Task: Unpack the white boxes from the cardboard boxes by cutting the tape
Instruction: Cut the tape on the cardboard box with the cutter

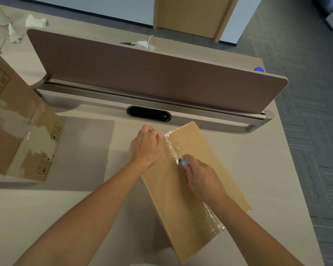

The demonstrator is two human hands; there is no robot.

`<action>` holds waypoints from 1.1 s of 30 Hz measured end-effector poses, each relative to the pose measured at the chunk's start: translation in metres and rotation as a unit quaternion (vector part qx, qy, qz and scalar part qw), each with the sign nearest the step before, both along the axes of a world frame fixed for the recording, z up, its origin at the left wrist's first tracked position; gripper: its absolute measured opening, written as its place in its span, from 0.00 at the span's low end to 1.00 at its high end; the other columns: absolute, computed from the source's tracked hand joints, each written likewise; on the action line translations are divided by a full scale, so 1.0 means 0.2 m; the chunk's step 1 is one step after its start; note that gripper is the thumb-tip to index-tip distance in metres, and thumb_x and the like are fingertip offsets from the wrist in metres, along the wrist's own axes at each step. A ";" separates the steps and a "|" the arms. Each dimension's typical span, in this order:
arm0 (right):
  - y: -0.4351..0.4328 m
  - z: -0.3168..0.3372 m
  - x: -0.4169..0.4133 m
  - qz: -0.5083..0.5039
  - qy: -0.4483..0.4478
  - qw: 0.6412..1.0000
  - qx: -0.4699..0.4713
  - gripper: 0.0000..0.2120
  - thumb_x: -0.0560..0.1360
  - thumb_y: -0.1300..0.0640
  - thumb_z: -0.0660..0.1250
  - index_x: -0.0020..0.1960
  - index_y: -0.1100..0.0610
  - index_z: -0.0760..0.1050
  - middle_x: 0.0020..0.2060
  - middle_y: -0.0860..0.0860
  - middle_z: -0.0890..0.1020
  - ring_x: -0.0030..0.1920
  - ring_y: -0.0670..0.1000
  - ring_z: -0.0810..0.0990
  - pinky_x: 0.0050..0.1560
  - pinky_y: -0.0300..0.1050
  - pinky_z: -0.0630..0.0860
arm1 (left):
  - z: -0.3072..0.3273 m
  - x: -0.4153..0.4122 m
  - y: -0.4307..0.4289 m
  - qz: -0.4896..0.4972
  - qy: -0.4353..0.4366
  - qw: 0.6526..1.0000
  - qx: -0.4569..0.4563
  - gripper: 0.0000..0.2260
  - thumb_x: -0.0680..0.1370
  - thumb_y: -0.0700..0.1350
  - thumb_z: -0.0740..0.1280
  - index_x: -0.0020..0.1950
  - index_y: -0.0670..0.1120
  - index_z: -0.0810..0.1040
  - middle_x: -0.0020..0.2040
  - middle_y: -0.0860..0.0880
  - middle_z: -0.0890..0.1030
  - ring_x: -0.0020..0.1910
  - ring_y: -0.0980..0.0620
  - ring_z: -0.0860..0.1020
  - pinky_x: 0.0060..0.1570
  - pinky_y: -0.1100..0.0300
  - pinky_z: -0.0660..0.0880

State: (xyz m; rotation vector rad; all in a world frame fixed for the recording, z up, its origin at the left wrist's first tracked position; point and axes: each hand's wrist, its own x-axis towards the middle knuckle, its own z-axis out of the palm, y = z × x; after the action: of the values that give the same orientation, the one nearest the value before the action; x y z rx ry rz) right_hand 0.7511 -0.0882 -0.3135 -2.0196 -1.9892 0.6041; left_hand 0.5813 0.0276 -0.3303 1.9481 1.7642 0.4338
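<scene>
A long flat cardboard box [183,204] lies on the desk in front of me, running from near centre to lower right. Clear tape [172,145] runs along its middle seam and wrinkles at both ends. My right hand [202,177] grips a small blue cutter [185,163] whose tip sits on the tape about a third of the way down the seam. My left hand [147,145] lies over the box's far left edge with its fingers curled down the side, holding the box still. No white box is visible.
A large cardboard box [21,131] with torn tape patches stands at the left. A brown divider panel [152,70] and a cable slot [148,113] cross the back of the desk [75,189]. Crumpled white paper [36,21] lies beyond. Carpet floor drops off at right.
</scene>
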 end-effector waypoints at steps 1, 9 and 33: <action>-0.01 0.00 0.00 -0.001 0.001 1.000 -0.003 0.13 0.84 0.53 0.55 0.66 0.51 0.69 0.47 0.53 0.81 0.43 0.62 0.79 0.45 0.54 0.76 | 0.00 0.00 0.00 0.000 0.002 1.000 0.000 0.13 0.83 0.49 0.56 0.51 0.47 0.79 0.59 0.52 0.73 0.54 0.49 0.76 0.47 0.54 0.72; -0.07 0.01 0.01 -0.005 -0.007 1.000 -0.017 0.12 0.84 0.53 0.54 0.65 0.51 0.69 0.46 0.53 0.80 0.42 0.61 0.78 0.44 0.54 0.76 | 0.00 0.00 0.00 -0.004 0.011 1.000 -0.001 0.14 0.83 0.50 0.55 0.53 0.47 0.79 0.60 0.52 0.73 0.54 0.48 0.76 0.49 0.52 0.73; -0.24 0.03 0.05 -0.047 -0.016 0.997 -0.066 0.13 0.84 0.51 0.52 0.67 0.48 0.68 0.48 0.51 0.80 0.45 0.59 0.78 0.46 0.52 0.76 | 0.00 0.01 -0.01 -0.022 0.042 0.999 0.003 0.15 0.84 0.49 0.53 0.55 0.45 0.78 0.62 0.49 0.73 0.54 0.46 0.76 0.48 0.52 0.69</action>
State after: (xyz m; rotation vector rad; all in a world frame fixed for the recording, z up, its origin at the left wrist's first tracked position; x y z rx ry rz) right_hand 0.7606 -0.1370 -0.3070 -2.1985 -1.9061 0.7032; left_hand 0.5826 0.0264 -0.3299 2.0339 1.7690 0.3473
